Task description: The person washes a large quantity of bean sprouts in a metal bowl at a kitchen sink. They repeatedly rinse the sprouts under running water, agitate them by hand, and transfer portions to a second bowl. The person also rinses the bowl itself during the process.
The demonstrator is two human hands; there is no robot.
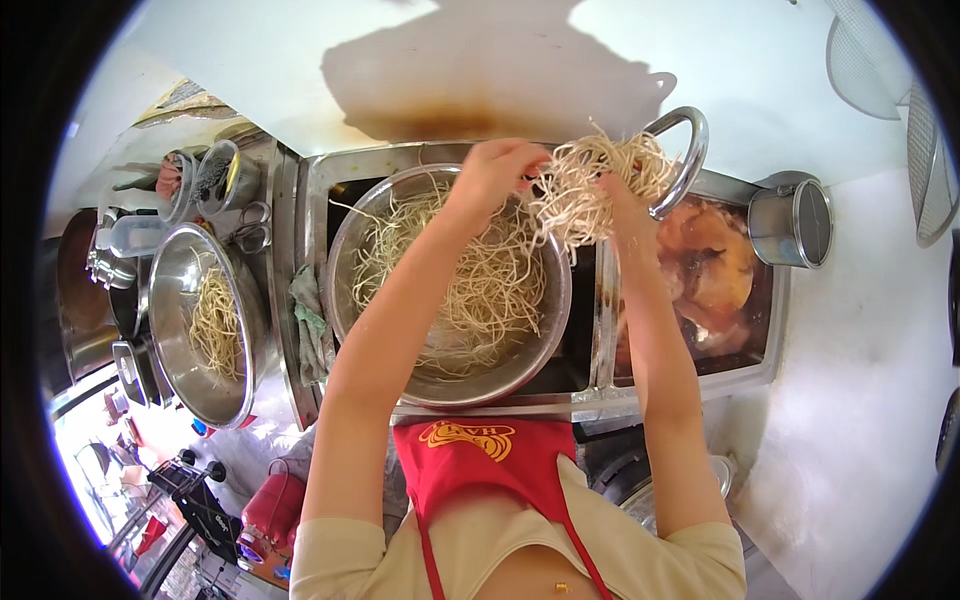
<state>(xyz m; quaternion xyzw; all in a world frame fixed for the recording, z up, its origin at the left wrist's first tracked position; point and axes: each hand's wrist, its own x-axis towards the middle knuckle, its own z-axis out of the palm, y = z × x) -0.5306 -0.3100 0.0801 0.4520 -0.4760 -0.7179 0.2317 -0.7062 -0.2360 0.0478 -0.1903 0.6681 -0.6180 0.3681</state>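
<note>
A thick bundle of pale, root-like strands (581, 191) is raised over the right rim of a large steel basin (450, 396), near a curved metal tap (694, 150). My right hand (624, 196) grips this bundle from its right side, its fingers partly buried among the strands. At the bundle's left edge is my left hand (496, 174), fingers bent; whether it pinches a strand is hidden. More loose strands (487, 277) lie in water in the basin, which sits in the left bowl of a steel double sink (606, 322).
Raw meat (709, 262) soaks in the right sink bowl, beside a steel pot (791, 223). On the left, a second steel basin (169, 330) holds fewer strands (217, 330). A wet rag (306, 322), scissors (253, 229) and plastic tubs (225, 176) are nearby. Mesh strainers (862, 71) hang at right.
</note>
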